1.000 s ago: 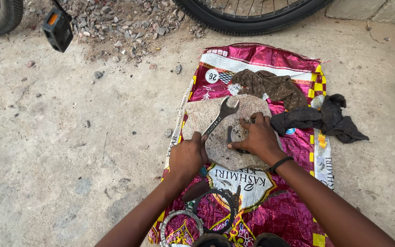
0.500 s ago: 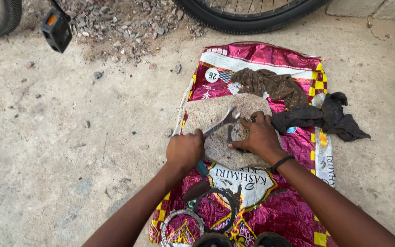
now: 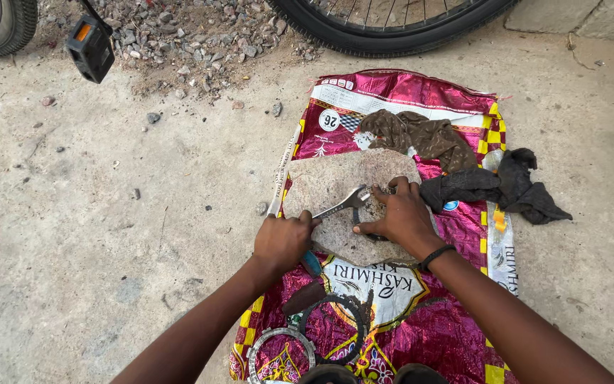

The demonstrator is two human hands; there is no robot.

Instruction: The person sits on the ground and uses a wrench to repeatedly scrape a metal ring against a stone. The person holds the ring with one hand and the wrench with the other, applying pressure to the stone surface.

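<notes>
My left hand (image 3: 283, 240) grips the handle of a metal open-end wrench (image 3: 341, 203), whose jaw points up and right. The jaw meets a small dark part that my right hand (image 3: 401, 216) presses down on a flat round stone (image 3: 328, 183). The stone lies on a magenta and yellow woven sack (image 3: 406, 92) spread on the concrete. My fingers hide most of the small part. A black band sits on my right wrist.
A brown rag (image 3: 421, 134) and a black rag (image 3: 513, 181) lie on the sack's far and right side. Metal rings (image 3: 278, 350) and a dark ring (image 3: 335, 323) rest near me. A bicycle tyre (image 3: 392, 32), a pedal (image 3: 91, 48) and gravel (image 3: 193, 35) lie beyond.
The wrench has swung from steeply upright to a lower slant, its jaw now down at the part under my right hand. My left hand shifted slightly toward me.
</notes>
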